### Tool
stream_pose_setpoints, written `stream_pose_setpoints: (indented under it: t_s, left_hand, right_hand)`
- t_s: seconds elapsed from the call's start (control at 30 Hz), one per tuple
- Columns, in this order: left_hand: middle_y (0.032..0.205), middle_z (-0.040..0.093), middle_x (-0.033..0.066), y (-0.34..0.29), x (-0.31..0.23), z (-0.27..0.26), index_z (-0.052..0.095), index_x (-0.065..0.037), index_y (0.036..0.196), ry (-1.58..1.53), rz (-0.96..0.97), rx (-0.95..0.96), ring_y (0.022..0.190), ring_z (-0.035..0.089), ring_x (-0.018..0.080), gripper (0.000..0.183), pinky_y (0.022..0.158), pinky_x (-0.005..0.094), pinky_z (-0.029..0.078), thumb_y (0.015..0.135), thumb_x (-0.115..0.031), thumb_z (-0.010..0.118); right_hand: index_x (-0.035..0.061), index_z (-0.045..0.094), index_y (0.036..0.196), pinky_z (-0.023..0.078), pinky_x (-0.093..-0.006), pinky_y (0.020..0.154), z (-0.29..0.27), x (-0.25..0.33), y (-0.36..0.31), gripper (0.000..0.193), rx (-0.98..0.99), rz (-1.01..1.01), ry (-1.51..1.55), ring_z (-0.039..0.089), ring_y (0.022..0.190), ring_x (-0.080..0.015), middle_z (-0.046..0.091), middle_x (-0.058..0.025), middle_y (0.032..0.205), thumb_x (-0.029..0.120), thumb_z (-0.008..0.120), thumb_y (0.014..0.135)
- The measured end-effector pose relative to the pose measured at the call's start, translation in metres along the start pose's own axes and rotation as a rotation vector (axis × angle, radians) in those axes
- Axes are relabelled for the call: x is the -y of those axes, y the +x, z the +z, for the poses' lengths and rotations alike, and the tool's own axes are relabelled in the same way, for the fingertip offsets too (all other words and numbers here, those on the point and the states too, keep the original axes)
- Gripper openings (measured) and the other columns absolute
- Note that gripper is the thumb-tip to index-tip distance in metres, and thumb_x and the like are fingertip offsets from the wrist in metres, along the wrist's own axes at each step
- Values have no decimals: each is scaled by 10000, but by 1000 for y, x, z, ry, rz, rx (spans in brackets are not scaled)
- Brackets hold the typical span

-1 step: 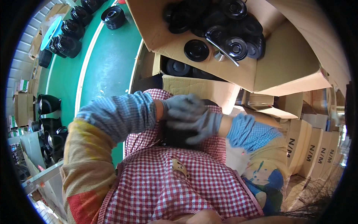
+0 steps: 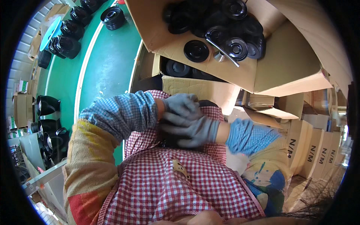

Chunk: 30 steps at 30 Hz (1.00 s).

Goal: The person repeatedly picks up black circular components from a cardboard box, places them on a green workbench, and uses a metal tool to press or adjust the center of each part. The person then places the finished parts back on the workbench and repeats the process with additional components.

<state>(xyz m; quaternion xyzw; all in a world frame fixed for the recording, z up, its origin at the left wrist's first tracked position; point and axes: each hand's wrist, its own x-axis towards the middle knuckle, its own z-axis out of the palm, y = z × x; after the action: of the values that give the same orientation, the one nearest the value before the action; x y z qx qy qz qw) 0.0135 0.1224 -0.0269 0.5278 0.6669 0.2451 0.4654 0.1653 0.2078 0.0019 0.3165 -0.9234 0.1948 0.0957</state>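
While L hand (image 2: 182, 105) stays approx. put, R hand (image 2: 197, 129) has shifted slightly left across blk item (image 2: 169, 139); both hands' fingers bent, can't tell if gripping.

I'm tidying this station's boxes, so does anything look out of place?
Yes: a thin silvery rod slants across the view of the round black lids at the open carton, unlike the dark pieces around it. I can't tell whether it rests on them.
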Motion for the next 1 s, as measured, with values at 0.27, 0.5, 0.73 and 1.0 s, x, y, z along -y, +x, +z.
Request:
stream_pose_setpoints:
  t_s: [0.27, 0.5, 0.73, 1.0]
  left_hand:
    - [1051, 718, 168, 38, 29, -10, 672, -61, 1165, -30, 394, -263, 949, 707, 326, 304, 875, 423, 548, 962, -287, 655]
    - [1262, 656, 214, -22, 43, -57, 583, -9, 1348, -161, -69, -424, 1159, 645, 295, 389, 1012, 379, 506, 1009, -200, 589]
    - [1210, 649, 219, -72, 8, -74, 582, 7, 1322, 210, 393, -646, 1095, 637, 379, 471, 965, 437, 517, 874, -117, 662]
    - [1109, 680, 215, -121, -59, -46, 572, -26, 1347, 553, 188, -130, 959, 682, 373, 439, 831, 426, 554, 943, -193, 610]
  right_hand:
    - [95, 519, 1450, 215, -586, 1197, 10, -75, -17, 704, -427, 456, 185, 387, 1411, -408, 512, -187, 1459, 523, 635, 903]
    - [223, 543, 1403, 395, -572, 1030, -5, -265, -123, 509, 131, 1371, -540, 607, 1165, -349, 670, -115, 1250, 404, 566, 928]
    - [181, 654, 1298, 542, -434, 898, -62, -134, -82, 437, -247, 1050, -47, 683, 1029, -338, 704, -145, 1141, 224, 665, 864]
    - [146, 707, 1243, 541, -415, 884, -62, 5, -49, 426, -77, 757, 212, 683, 966, -334, 715, -156, 1068, 129, 693, 818]
